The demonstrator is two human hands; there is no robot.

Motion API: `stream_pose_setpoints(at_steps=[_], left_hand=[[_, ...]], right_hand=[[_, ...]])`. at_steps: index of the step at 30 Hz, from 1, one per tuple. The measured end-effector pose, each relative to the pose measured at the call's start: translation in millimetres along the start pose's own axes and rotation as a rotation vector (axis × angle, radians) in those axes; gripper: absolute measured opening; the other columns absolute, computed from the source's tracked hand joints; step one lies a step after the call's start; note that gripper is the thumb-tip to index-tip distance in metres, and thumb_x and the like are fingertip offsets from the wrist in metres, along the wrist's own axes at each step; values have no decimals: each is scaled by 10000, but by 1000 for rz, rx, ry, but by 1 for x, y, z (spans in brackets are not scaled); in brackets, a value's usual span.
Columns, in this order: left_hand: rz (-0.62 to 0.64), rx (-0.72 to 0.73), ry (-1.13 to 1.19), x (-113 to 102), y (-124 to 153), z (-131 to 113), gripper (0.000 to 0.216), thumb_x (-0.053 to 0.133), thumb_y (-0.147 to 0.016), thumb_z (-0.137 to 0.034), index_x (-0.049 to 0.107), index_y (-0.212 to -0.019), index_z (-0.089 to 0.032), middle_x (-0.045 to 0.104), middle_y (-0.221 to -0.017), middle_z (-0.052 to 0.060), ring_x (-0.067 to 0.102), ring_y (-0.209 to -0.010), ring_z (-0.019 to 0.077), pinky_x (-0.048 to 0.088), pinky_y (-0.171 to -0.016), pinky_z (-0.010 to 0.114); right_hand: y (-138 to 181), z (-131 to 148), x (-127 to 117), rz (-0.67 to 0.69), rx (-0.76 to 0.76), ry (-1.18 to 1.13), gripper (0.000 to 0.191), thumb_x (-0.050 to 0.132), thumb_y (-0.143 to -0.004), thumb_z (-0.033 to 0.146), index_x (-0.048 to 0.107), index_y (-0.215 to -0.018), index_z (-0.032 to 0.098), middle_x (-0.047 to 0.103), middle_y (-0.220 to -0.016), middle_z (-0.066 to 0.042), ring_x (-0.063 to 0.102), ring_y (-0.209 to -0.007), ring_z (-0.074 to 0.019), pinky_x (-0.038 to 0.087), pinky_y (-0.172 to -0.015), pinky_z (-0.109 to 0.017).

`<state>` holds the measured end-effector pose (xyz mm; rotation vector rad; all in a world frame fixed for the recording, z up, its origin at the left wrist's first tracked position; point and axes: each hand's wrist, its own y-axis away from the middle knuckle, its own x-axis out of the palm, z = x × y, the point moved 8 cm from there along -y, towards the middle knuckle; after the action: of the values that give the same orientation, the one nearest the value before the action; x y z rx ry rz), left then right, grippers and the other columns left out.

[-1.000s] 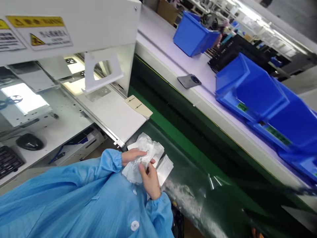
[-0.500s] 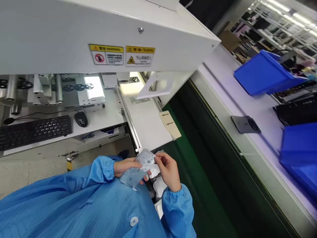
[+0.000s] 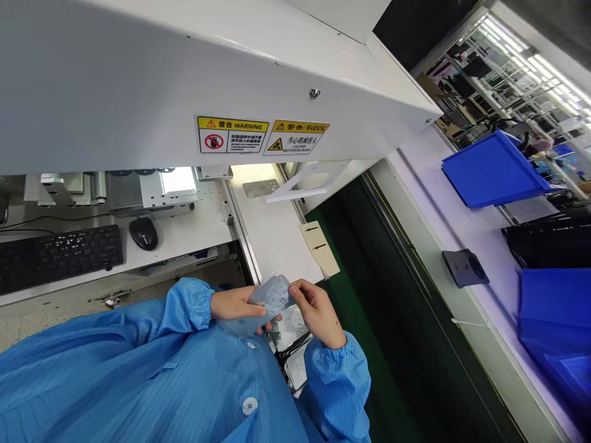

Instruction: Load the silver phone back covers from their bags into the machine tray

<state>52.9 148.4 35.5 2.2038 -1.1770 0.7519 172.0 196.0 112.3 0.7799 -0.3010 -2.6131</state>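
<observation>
Both my hands hold a small flat grey part in a clear plastic bag (image 3: pixel 265 301) in front of my chest. My left hand (image 3: pixel 233 304) grips it from below, fingers under the bag. My right hand (image 3: pixel 316 311) pinches the bag's right edge. Under my hands lie more bagged parts (image 3: pixel 289 335) at the near end of the green conveyor belt (image 3: pixel 383 295). Blue smock sleeves cover both my arms.
A white machine housing (image 3: pixel 184 80) with warning labels (image 3: pixel 263 135) hangs over a white feed table (image 3: pixel 272 234). A keyboard (image 3: pixel 55 255) and mouse (image 3: pixel 143 232) sit at left. Blue bins (image 3: pixel 492 169) and a dark grey part (image 3: pixel 464 267) rest on the shelf to the right.
The view has swung left and up from the belt towards the machine. The crumpled bag bundle gave way to a single bagged part held between both hands.
</observation>
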Motion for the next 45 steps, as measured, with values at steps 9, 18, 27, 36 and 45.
stream_pose_setpoints(at_steps=[9, 18, 27, 36, 45], left_hand=[[-284, -54, 115, -44, 30, -16, 243, 675, -805, -236, 676, -1013, -111, 727, -972, 94, 686, -763, 209, 533, -720, 321], [-739, 35, 327, -102, 88, -3, 484, 816, -684, -239, 632, -1116, -123, 663, -1187, 182, 696, -878, 260, 586, -775, 423], [-563, 21, 259, -75, 47, -7, 496, 814, -692, -293, 636, -1125, -131, 656, -1200, 188, 686, -920, 281, 570, -791, 442], [-289, -61, 159, -48, 6, -15, 496, 782, -733, -294, 603, -1175, -155, 662, -1183, 166, 680, -931, 273, 557, -802, 439], [10, -253, -40, -13, -6, 18, 409, 776, -748, -270, 657, -1126, -167, 683, -1151, 121, 671, -1001, 266, 502, -932, 429]], right_hand=[[-52, -84, -88, -758, 104, -24, 480, 441, -862, 569, 642, -927, 138, 662, -791, -70, 592, -665, -193, 472, -621, -310], [-85, -113, -36, -833, 185, 517, 536, 454, -892, 463, 598, -1251, 92, 577, -1204, -242, 512, -1105, -367, 374, -932, -496], [-114, -108, 38, -434, 88, 607, 526, 547, -887, 390, 516, -1353, 147, 406, -1486, -180, 298, -1383, -371, 224, -1105, -547], [-77, -57, 11, -420, -67, -170, 445, 441, -923, 537, 664, -1042, 170, 681, -1016, -96, 623, -950, -214, 492, -860, -344], [-3, -39, 17, -227, -33, -244, 260, 704, -784, 439, 663, -861, 194, 644, -771, 9, 572, -716, -145, 452, -647, -245]])
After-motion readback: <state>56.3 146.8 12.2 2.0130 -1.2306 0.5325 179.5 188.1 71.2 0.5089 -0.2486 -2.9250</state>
